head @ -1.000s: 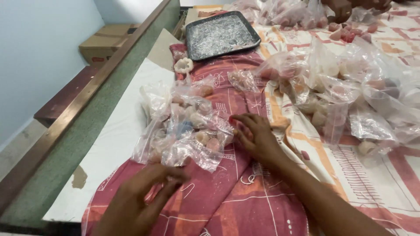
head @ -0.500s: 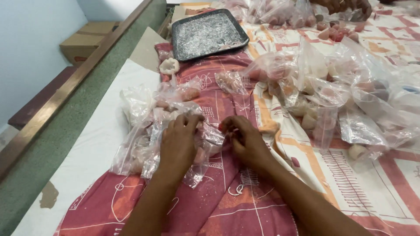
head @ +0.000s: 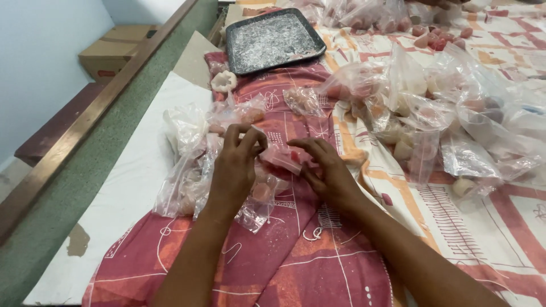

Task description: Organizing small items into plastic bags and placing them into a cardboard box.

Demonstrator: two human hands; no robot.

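Observation:
My left hand (head: 236, 165) and my right hand (head: 327, 170) together grip a small clear plastic bag (head: 282, 158) with pink pieces inside, held between them just above a red patterned cloth (head: 296, 261). The fingers of both hands pinch the bag's ends. Under and to the left of my left hand lies a heap of clear bags (head: 190, 165) filled with small pink and pale round items.
A dark metal tray (head: 273, 38) dusted with white powder sits at the far end of the cloth. Many more filled clear bags (head: 455, 125) cover the right side on an orange-and-white sheet. A wooden rail (head: 85, 131) and a cardboard box (head: 114, 51) are on the left.
My left hand came up from the near edge onto the bag heap, and both hands have now lifted one small bag between them. The view has shifted slightly.

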